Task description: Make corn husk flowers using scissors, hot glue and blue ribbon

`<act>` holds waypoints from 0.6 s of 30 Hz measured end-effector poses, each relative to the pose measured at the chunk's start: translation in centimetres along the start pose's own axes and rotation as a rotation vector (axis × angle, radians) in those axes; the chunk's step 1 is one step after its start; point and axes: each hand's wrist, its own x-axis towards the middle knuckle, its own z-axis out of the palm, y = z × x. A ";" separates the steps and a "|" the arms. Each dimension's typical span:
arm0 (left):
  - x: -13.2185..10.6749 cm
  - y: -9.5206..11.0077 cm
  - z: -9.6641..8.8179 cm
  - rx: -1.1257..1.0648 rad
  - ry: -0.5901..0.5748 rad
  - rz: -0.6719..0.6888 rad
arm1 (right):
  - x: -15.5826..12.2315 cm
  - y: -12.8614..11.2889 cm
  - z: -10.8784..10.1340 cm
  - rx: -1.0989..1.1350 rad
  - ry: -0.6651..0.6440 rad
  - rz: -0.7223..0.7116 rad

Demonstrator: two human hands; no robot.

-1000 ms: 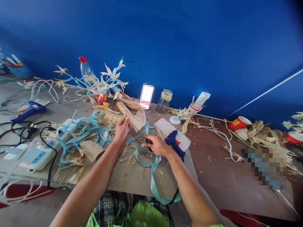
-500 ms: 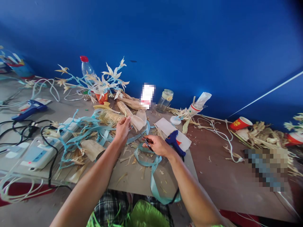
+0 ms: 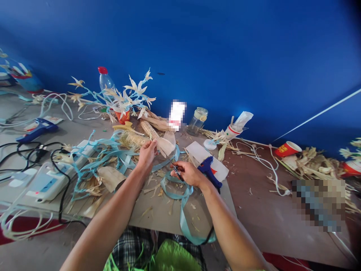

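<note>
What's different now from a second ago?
Only a little! The scissors in your right hand seem to have turned slightly: a thin blade shows more, pointing up and left. The whole view shifted a bit too. I see nothing picked up or dropped. Your left hand, the blue glue gun and the ribbon stayed put.

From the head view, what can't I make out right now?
All in the head view:
Left hand: fingers hide what, if anything, it pinches.
Dark tool: the right hand covers its grip.
Red-capped bottle: white flowers hide its base.
Bright panel: pixelated.
Far-right cup: cut off by the edge.
</note>
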 end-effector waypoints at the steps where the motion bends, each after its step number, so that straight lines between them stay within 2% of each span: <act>1: 0.0 0.0 0.0 0.003 -0.006 -0.004 | 0.0 0.1 0.0 0.002 0.002 -0.001; 6: -0.2 0.0 0.1 0.046 0.002 -0.012 | 0.0 0.1 0.0 0.023 0.005 -0.005; 12: -0.3 0.0 0.3 0.135 0.026 0.064 | 0.1 0.0 0.0 0.061 0.021 0.004; 18: -0.5 0.3 0.4 0.081 0.014 0.012 | 0.2 -0.2 -0.1 0.114 0.014 0.004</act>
